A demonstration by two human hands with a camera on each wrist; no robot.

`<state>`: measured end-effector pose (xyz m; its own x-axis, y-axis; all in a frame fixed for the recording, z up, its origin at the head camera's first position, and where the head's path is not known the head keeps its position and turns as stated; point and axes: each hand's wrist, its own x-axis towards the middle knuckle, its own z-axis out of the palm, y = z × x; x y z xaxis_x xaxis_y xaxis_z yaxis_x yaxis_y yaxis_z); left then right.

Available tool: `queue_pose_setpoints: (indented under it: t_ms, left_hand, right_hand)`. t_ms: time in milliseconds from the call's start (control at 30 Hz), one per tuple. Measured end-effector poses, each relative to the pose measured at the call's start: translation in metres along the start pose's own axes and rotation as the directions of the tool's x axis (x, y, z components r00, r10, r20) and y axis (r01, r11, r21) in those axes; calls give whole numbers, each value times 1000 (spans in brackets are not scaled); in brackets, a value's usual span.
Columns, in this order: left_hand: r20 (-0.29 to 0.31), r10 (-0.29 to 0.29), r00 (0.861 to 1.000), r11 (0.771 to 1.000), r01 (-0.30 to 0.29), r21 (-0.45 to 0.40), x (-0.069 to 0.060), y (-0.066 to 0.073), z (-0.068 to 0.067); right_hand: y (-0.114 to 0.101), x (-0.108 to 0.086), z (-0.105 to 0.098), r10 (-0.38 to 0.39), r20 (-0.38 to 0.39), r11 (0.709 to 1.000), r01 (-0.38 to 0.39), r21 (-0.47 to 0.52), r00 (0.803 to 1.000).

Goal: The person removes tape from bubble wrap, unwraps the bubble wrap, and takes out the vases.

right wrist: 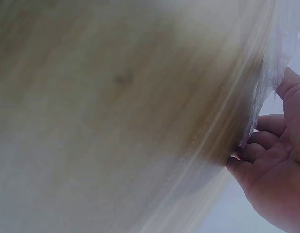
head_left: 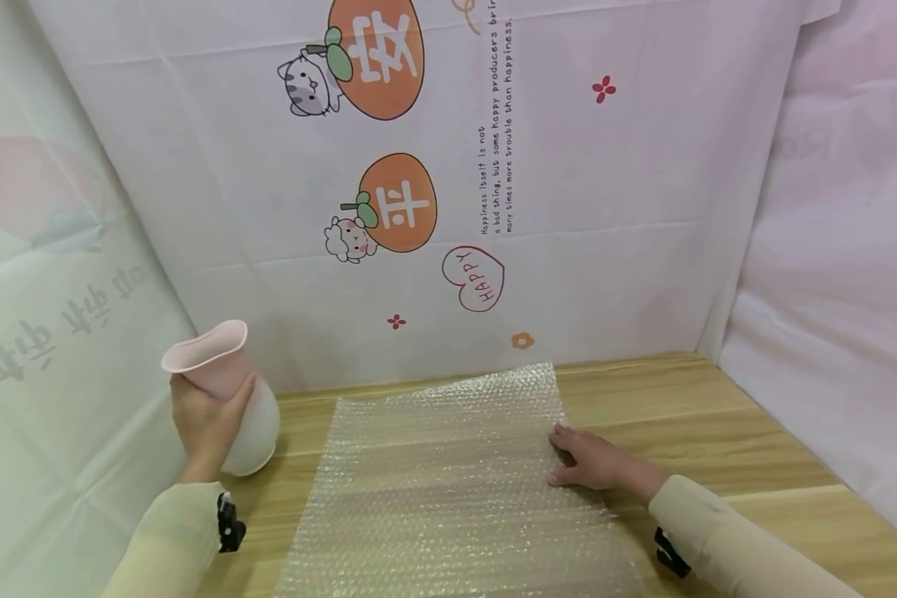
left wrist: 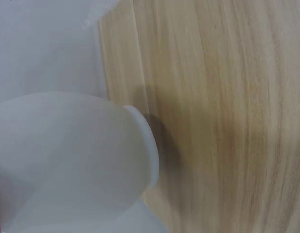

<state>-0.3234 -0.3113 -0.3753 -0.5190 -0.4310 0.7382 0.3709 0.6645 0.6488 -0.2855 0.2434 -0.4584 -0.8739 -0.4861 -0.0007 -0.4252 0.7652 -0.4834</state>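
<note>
A vase (head_left: 252, 428), pink at its wavy rim and white below, stands at a tilt at the left. My left hand (head_left: 208, 419) grips it round the neck. In the left wrist view the white body and base ring of the vase (left wrist: 91, 155) show close to the wood, with a shadow beside them; whether they touch cannot be told. A sheet of clear bubble wrap (head_left: 448, 490) lies spread on the table. At its right edge, my right hand (head_left: 594, 461) touches it, thumb and fingers apart. Bent fingers (right wrist: 263, 138) meet the wrap's edge in the right wrist view.
The wood-grain table (head_left: 718, 440) runs back to a white printed cloth (head_left: 605, 208) hung as a wall. More cloth (head_left: 830, 249) hangs along the right side, and another cloth (head_left: 45, 349) closes off the left, near the vase.
</note>
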Motion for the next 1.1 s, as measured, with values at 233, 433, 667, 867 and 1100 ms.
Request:
queue_pose_setpoints:
  t_ms: [233,433,667,867,1100]
  left_hand:
    - [3,-5,1000,1000,5,25,0,-10,-3]
    - [14,-27,1000,1000,27,5,0,-14,-5]
    - [24,-90,996,996,90,26,-1,-17,-9]
    - [1,-123,992,992,123,35,1,-21,-11]
    - [27,-135,991,990,134,36,4,-21,-13]
  right_hand:
    - [0,0,-1,0,5,1000,0,10,1000]
    - [0,0,0,8,6,1000,-8,8,1000]
    - [0,1,1,23,15,1000,-23,10,1000]
    - [2,2,2,18,13,1000,-18,10,1000]
    - [3,3,2,17,6,1000,-17,11,1000]
